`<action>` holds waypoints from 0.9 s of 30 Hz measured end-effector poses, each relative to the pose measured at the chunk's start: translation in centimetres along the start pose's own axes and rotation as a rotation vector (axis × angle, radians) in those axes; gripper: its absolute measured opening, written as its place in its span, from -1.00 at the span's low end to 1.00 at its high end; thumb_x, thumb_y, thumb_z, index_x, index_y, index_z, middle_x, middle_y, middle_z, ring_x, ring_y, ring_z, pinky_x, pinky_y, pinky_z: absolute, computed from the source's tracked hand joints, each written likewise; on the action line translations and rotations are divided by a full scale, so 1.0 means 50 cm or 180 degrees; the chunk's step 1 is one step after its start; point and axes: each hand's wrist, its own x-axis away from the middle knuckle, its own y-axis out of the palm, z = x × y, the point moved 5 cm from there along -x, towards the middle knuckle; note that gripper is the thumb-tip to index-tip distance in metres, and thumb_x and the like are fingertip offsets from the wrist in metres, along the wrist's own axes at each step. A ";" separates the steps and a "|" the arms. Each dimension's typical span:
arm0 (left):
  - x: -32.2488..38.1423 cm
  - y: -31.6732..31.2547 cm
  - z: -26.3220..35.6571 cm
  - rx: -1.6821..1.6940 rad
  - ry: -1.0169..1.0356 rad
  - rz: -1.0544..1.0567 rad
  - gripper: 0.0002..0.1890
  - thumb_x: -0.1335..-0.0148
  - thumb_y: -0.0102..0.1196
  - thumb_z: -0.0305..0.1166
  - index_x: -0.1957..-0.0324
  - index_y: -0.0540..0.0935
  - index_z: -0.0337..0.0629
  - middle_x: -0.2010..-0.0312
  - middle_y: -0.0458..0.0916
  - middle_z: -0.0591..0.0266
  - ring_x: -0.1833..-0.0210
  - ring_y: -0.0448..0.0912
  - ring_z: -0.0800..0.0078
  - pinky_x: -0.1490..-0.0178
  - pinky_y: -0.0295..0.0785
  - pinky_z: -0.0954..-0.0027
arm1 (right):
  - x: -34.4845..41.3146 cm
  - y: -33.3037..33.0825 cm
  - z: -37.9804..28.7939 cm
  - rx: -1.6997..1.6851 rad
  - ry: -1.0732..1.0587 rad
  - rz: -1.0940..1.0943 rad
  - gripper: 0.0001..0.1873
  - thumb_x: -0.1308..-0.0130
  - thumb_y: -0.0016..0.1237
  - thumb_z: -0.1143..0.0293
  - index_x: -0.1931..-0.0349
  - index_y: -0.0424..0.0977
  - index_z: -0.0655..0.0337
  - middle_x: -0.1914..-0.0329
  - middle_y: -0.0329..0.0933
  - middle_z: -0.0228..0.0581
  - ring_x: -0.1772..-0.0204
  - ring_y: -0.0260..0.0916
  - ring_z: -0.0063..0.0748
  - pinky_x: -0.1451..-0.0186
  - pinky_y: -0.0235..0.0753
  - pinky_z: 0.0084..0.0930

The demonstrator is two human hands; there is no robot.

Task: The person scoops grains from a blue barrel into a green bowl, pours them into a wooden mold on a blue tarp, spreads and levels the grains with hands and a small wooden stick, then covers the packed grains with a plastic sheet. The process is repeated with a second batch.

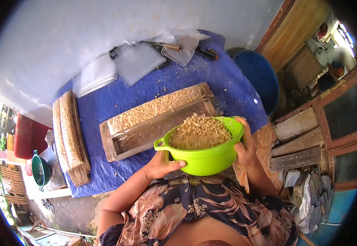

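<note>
My left hand point(163, 166) grips the left side of a lime-green plastic bowl point(207, 161), below its loop handle. My right hand point(246, 143) holds the opposite rim, thumb on the outer wall. Pale beans that look like soybeans point(201, 132) are heaped in the bowl and blurred by motion. Just beyond the bowl lies a long wooden trough mould point(108, 147), its inner floor partly visible. Along the mould's far side rests a long clear-plastic-wrapped slab of beans point(157, 110). Two similar slabs point(70, 129) lie on a wooden board point(80, 178) at the left.
A blue tarpaulin point(93, 115) covers the table. Clear plastic bags point(141, 61) and a black-handled tool point(207, 53) lie by the wall. A blue tub point(258, 80) stands at right, a green basin point(40, 169) at left. Through the doorway a person point(336, 69) is visible.
</note>
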 end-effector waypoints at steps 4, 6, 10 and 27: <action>0.003 -0.008 -0.003 -0.0029 -0.0032 0.0096 0.01 0.05 0.31 -0.07 -0.27 0.00 -0.40 -0.22 0.20 -0.06 -0.30 0.15 0.19 -0.34 0.04 0.22 | -0.008 0.003 -0.007 -0.0114 -0.0181 0.0061 -0.18 -0.14 -0.06 -0.07 -0.21 0.03 0.38 0.01 0.36 -0.01 -0.06 0.35 -0.21 -0.13 0.29 -0.38; 0.012 -0.015 0.010 -0.0394 0.0230 0.0131 0.01 0.05 0.31 -0.05 -0.27 0.01 -0.41 -0.22 0.20 -0.07 -0.30 0.16 0.19 -0.34 0.04 0.22 | -0.016 -0.002 -0.016 -0.0125 -0.0369 0.0103 -0.18 -0.14 -0.06 -0.08 -0.20 0.03 0.38 0.06 0.39 -0.01 -0.01 0.38 -0.22 -0.09 0.32 -0.39; 0.017 -0.019 0.002 0.0274 -0.0307 -0.0009 0.01 0.02 0.27 -0.04 -0.28 -0.02 -0.43 -0.23 0.20 -0.09 -0.31 0.15 0.18 -0.35 0.02 0.22 | -0.017 0.014 -0.015 0.0351 0.0026 -0.0112 -0.21 -0.13 -0.06 -0.12 -0.17 0.08 0.33 0.11 0.42 -0.06 0.07 0.42 -0.25 0.01 0.37 -0.40; 0.129 -0.066 0.011 0.0380 -0.0184 0.0502 0.06 0.06 0.30 0.00 -0.29 -0.04 -0.40 -0.25 0.16 -0.06 -0.33 0.10 0.18 -0.37 -0.04 0.20 | -0.025 0.122 -0.067 0.0044 -0.0115 -0.0354 -0.18 -0.12 -0.04 -0.18 -0.16 0.08 0.30 0.10 0.41 -0.06 0.05 0.40 -0.28 0.01 0.37 -0.43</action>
